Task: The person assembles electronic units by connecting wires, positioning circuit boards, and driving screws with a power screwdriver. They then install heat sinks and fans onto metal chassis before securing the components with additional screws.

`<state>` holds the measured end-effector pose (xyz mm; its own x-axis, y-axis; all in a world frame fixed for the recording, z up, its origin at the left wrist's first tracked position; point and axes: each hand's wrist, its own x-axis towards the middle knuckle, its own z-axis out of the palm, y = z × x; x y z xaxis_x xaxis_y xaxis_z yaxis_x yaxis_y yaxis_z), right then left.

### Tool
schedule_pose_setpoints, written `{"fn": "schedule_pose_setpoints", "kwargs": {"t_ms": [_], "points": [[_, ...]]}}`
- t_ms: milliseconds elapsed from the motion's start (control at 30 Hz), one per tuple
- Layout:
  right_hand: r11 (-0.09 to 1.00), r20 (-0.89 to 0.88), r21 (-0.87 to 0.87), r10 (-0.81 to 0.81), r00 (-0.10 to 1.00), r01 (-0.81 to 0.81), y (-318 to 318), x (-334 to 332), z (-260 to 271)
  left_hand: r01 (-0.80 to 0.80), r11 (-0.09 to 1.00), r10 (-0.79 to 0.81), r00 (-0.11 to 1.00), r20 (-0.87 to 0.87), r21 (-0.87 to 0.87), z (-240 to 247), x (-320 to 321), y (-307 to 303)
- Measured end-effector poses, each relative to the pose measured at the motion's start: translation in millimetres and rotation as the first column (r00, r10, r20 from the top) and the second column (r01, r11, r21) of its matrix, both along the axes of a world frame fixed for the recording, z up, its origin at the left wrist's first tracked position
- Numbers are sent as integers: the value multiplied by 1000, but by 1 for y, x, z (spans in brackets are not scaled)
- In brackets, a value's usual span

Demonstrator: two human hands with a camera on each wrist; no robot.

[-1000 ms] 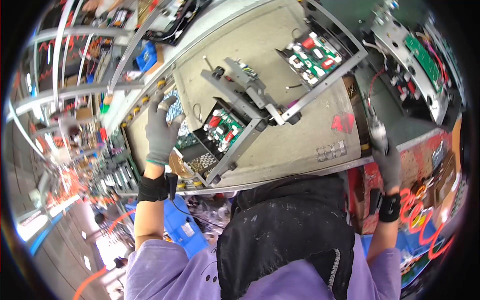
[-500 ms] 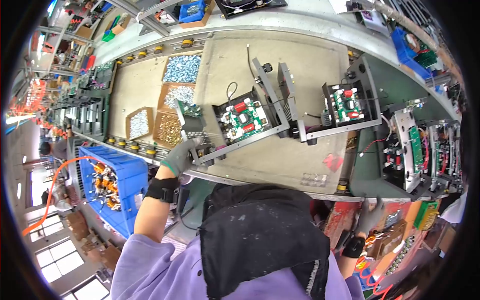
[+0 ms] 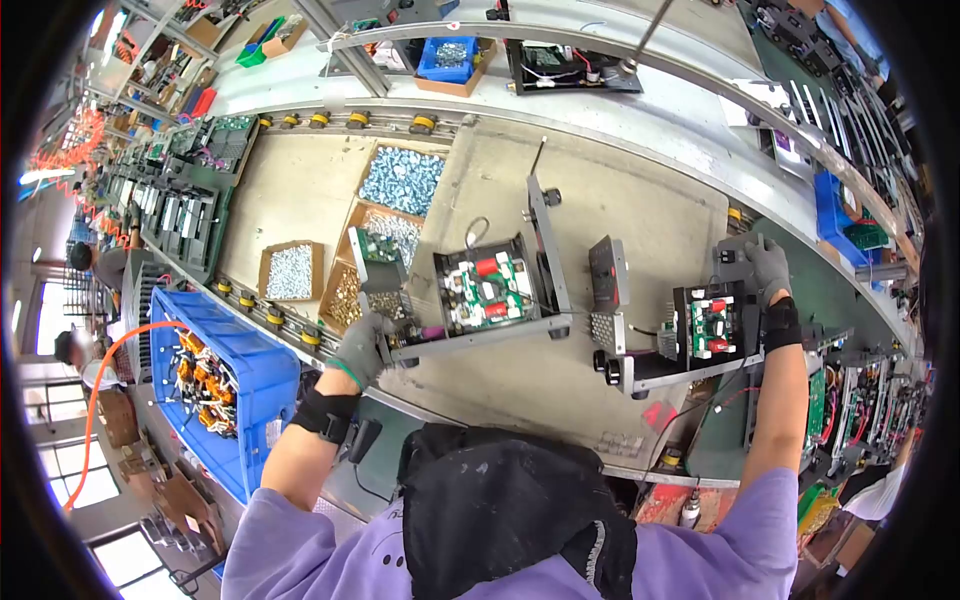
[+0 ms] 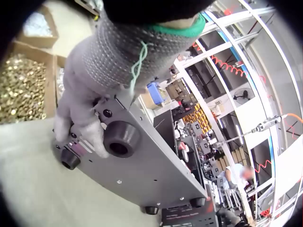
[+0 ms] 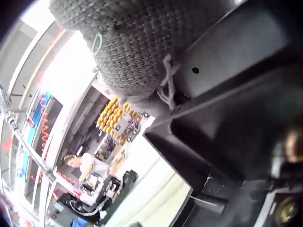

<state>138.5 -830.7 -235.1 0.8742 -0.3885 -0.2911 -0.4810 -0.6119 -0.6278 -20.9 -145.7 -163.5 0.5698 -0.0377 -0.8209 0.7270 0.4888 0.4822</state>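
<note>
My gloved left hand (image 3: 362, 345) grips the near left end of a dark metal chassis (image 3: 470, 343), which carries a green circuit board (image 3: 490, 288) with red and white parts. In the left wrist view, its fingers (image 4: 92, 137) curl over the end panel beside a black rubber foot (image 4: 121, 139). My gloved right hand (image 3: 768, 268) holds the upright end panel (image 3: 735, 262) of a second chassis (image 3: 690, 372), to the right of the first, with a similar board (image 3: 712, 325). In the right wrist view the glove (image 5: 137, 47) lies against the dark panel, its fingertips hidden.
Cardboard trays of bluish screws (image 3: 402, 178), silvery pieces (image 3: 290, 272) and brass pieces (image 3: 345, 297) are left of the chassis. A blue bin (image 3: 225, 370) of orange-wound parts stands at the left. More assembled units (image 3: 840, 400) are at the right. A metal rail (image 3: 600, 50) crosses the far side.
My left hand has gone from above the screw trays to the chassis end. My right hand has left a whitish tool, dropped below the table edge, then risen to the second chassis, now farther from the first.
</note>
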Motion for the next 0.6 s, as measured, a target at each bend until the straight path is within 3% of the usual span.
{"fn": "schedule_pose_setpoints", "kwargs": {"t_ms": [33,67,133,167,200,233,267,300,333,367,400,433,467,500,567,600], "points": [[987,-27,-158,-26,999,21,14,4,16,0,1000,0,1000,5,0,3,16,3],[995,101,-52,-75,992,80,7,10,12,-1,999,-3,997,77,49,7,36,5],[963,247,26,-268,931,270,36,3,60,-82,986,46,970,239,144,7,73,3],[920,461,277,-381,802,277,29,-5,59,-168,970,101,935,341,174,2,91,1],[877,467,364,-464,753,314,23,-20,71,-146,953,9,891,453,267,-28,111,17],[878,586,364,-474,657,309,49,-45,88,-136,924,-91,830,550,358,-56,124,32],[863,599,353,-506,621,362,68,-71,99,-170,891,-129,794,595,420,-23,127,2],[915,684,308,-405,607,263,74,-129,59,-288,801,-217,677,703,525,-82,143,17],[890,652,351,-455,606,291,91,-150,49,-218,708,-350,717,603,671,-85,142,19],[840,591,322,-539,600,437,90,-177,34,-142,586,-463,749,474,798,-86,137,25],[780,533,323,-617,579,535,92,-195,32,-143,579,-464,752,468,803,-98,134,37],[743,544,459,-669,507,488,93,-206,28,-105,411,-589,728,352,906,-117,133,51],[760,492,411,-649,580,503,71,-222,19,-69,222,-686,698,206,973,-128,128,66],[779,436,359,-627,645,515,42,-238,9,-68,214,-684,702,200,974,-126,128,81],[772,251,507,-557,792,383,17,-250,26,164,558,-628,725,285,814,-117,149,117],[640,63,648,-585,808,413,3,-252,39,12,631,-543,721,430,775,-120,167,140]]}}
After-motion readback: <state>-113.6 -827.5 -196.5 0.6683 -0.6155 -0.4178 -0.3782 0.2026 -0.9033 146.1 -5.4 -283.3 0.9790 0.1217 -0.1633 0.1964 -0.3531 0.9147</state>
